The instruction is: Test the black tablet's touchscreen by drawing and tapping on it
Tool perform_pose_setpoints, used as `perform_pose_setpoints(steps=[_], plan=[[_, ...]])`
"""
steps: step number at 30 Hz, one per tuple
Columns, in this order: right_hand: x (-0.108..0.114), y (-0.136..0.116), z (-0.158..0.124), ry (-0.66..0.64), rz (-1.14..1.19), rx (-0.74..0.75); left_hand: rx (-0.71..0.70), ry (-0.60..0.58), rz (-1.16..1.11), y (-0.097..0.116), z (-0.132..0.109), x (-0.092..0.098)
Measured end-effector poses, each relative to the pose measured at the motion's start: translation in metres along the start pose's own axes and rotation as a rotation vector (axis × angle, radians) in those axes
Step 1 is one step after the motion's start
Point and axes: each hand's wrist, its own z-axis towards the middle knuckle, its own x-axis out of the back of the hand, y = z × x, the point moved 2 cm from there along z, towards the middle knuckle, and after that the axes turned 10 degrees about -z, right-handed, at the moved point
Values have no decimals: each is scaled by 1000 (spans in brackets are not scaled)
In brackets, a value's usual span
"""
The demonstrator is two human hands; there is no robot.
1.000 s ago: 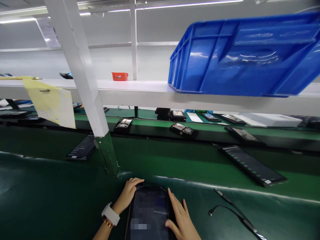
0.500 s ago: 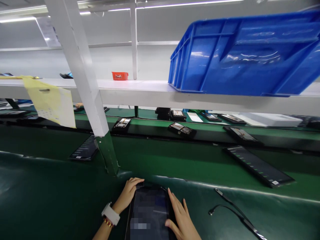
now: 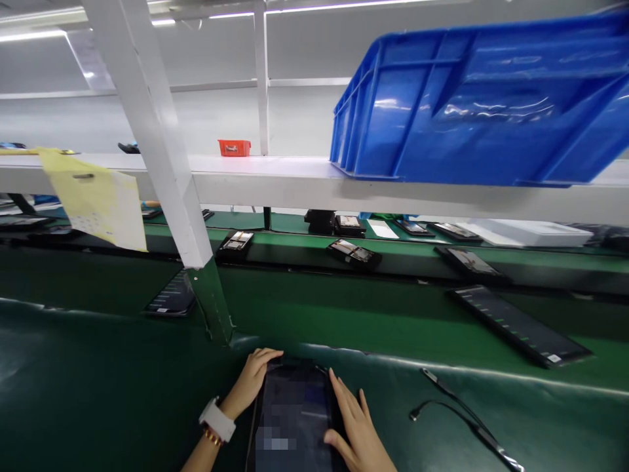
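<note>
A tablet point(image 3: 295, 419) with a dark screen lies at the bottom middle of the head view, its lower end cut off by the frame. My left hand point(image 3: 255, 373) is closed round its upper left corner, fingers reaching over the top edge. Along the right edge lies my right hand point(image 3: 354, 419), its thumb bent onto the front and its fingers pressed to the side. A watch and a bead bracelet are on my left wrist. To the right, a black cable point(image 3: 464, 416) with plugs rests on the green mat point(image 3: 417, 452).
Beyond the mat, a green belt carries one tablet point(image 3: 173, 295) at left and another point(image 3: 521, 326) at right. Several devices lie on the strip behind. A white post point(image 3: 152, 124) rises at left. The shelf point(image 3: 265, 180) holds a blue bin point(image 3: 472, 111) and a red box point(image 3: 234, 148).
Both tablets on the near belt have slid a little to the right. Devices on the strip behind have shifted slightly left. My hands keep the same hold on the tablet.
</note>
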Motion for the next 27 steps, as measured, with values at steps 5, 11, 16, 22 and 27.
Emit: perform_pose_setpoints(steps=[5,11,16,22,27], plan=[[0,0,-1,1,5,2,-7,7,-9,-4,0,0],[-1,0,-1,-16,12,-8,-4,4,-15,-4,-1,1],[-2,2,-1,-24,16,-11,6,2,-18,1,-2,1],[3,-9,2,-63,-23,23,8,8,-9,7,-2,1],[-12,-13,2,-161,-204,153,19,16,-14,12,-2,0]])
